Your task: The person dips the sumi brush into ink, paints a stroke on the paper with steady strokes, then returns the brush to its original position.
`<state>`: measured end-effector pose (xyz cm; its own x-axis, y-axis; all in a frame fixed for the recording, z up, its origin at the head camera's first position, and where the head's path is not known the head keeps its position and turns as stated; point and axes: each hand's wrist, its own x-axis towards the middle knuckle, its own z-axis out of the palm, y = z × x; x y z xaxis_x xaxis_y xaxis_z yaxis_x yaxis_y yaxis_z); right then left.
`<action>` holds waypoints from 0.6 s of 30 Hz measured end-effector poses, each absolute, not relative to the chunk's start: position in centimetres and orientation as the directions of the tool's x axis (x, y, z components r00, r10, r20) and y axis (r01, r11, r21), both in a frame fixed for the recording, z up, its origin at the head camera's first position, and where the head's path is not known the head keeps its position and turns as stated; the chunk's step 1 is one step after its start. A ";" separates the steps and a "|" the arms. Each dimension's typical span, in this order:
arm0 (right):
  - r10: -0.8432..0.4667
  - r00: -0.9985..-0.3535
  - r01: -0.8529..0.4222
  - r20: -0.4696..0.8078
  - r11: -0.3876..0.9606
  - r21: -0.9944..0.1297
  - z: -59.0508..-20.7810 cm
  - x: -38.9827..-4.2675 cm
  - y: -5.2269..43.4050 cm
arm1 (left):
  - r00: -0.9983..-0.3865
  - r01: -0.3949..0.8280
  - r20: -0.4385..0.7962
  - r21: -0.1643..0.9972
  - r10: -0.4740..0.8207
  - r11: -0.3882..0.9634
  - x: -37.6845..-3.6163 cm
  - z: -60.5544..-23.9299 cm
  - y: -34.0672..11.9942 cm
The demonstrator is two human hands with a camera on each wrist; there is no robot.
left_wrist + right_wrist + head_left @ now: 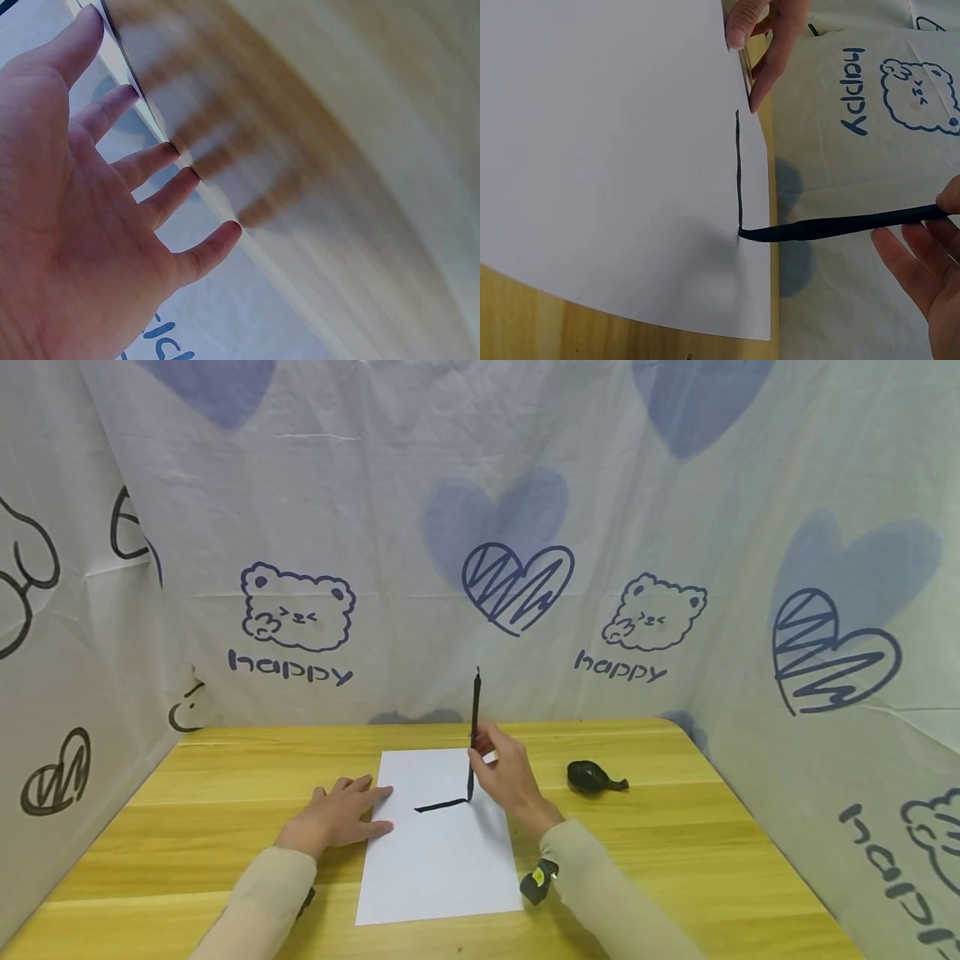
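A white sheet of paper [442,877] lies on the wooden table and carries one black, nearly level stroke [442,806]. My right hand [512,777] pinches the shaft of a black writing brush [475,714], held almost upright. In the right wrist view the dark tip of the brush [817,227] touches the paper at one end of the stroke [739,172]. My left hand [337,817] rests at the sheet's left edge, thumb and fingertips on the paper. Its fingers are spread and fairly straight in the left wrist view, where the hand [90,217] fills the left side.
To the right of the paper sits a rounded, shiny black object [591,777] with a narrow tail. The yellow wood-grain table [675,877] meets a white curtain [405,635] printed with hearts and bears at the back, with more curtain on both sides.
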<state>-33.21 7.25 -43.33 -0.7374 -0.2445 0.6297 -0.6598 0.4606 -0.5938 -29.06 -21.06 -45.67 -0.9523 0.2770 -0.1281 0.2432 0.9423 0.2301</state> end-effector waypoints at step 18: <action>-0.242 -0.741 -0.659 0.627 0.441 -0.609 -43.3 -33.2 6.8 | -0.954 0.236 -0.128 0.241 0.271 0.942 -28.9 -45.6 -21.0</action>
